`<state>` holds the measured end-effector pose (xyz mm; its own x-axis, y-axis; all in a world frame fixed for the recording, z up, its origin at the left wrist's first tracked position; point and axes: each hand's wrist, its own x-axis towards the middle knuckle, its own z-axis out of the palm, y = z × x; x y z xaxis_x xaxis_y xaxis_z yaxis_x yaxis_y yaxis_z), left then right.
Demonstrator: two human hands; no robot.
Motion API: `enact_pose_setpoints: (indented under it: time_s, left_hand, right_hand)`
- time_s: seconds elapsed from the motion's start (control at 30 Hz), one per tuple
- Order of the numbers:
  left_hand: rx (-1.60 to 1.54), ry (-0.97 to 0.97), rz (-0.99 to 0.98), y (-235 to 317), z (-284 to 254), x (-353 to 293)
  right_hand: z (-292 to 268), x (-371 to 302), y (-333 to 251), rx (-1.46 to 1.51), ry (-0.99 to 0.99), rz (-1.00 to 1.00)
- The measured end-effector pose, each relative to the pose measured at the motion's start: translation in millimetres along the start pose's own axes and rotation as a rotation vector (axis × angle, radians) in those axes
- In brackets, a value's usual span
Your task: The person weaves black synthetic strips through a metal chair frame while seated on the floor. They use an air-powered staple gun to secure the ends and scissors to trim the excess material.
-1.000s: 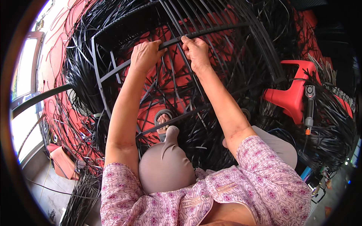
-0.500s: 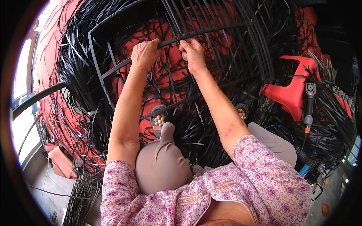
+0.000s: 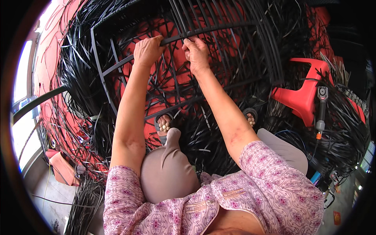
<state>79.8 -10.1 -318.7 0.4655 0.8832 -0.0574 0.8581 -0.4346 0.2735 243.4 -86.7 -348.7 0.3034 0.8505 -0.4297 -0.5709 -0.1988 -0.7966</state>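
Note:
A dark frame [image 3: 120, 63] with slim bars lies tilted in front of me, partly wound with black flat strips [image 3: 207, 13]. My left hand [image 3: 148, 51] is closed around its middle bar, thumb side toward the right. Just right of it, my right hand [image 3: 197, 54] has its fingers curled and pinched below the same bar, where the wound strips meet it. A black strip seems to be between these fingertips, mostly hidden by them. Both hands stay close together.
Loose black strips [image 3: 80, 74] heap up around the frame over a red surface [image 3: 154, 29]. A red plastic stool [image 3: 299, 96] lies on its side at the right, with a black-and-grey hand tool [image 3: 322, 105] against it. My feet are beneath the frame's near edge.
Both hands have shifted slightly up and left, and the frame's middle bar has moved up a little with them. My left hand keeps its hold on the bar.

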Motion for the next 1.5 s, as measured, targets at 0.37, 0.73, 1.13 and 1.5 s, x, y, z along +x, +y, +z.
enact_pose_setpoints:
  time_s: [0.37, 0.73, 1.13, 1.5]
  left_hand:
    - [-0.06, 0.015, 0.025, 4.9, -2.9, -5.4]
    - [-1.648, 0.104, -0.471, 72.2, 80.2, -30.1]
    - [-1.692, 0.158, -0.48, 85.3, 88.0, -6.2]
    - [-1.553, 0.208, -0.472, 97.6, 86.5, -8.8]
  right_hand:
    - [-1.9, 2.0, 10.9, -0.057, 0.034, -0.029]
    - [-25.9, -18.3, 24.1, -0.178, 0.051, -0.051]
    - [-46.8, -15.4, 28.5, -0.478, -0.048, -0.053]
    - [-230.5, -131.1, -294.5, -1.145, 0.255, -0.371]
